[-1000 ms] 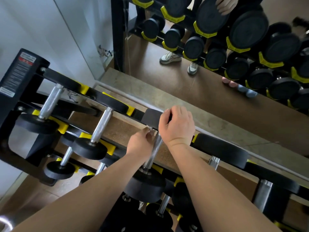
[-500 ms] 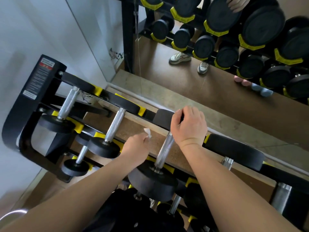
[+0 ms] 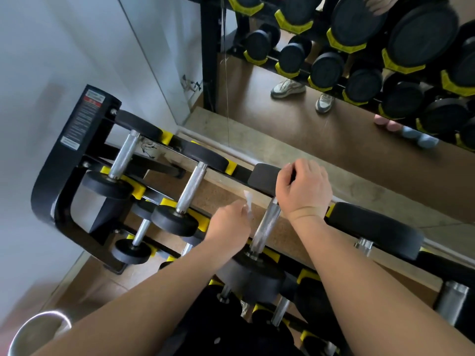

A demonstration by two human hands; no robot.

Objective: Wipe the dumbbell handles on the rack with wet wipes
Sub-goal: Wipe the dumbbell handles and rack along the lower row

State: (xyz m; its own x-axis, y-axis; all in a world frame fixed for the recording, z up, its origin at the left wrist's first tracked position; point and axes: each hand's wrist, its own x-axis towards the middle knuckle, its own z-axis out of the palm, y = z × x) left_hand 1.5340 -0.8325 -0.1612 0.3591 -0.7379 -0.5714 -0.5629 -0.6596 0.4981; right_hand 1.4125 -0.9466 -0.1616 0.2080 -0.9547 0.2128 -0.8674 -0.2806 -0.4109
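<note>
Handle (image 3: 266,227) in work lies near-to-far across the rack (image 3: 51,181), just right of our left hand (image 3: 228,227), which pinches the wet wipe (image 3: 247,204) clear of the steel; right hand (image 3: 304,191) grips its far head (image 3: 262,177), so we judge left does the wiping.

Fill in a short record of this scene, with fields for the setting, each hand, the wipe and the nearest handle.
Setting: dumbbell rack standing against a wall mirror
Left: the left hand pinches the wet wipe
Right: the right hand has its fingers curled over the far head of one dumbbell
Wipe: white, crumpled, just left of the handle, apparently not on it
Handle: knurled metal handle, bare, between the two hands
</note>
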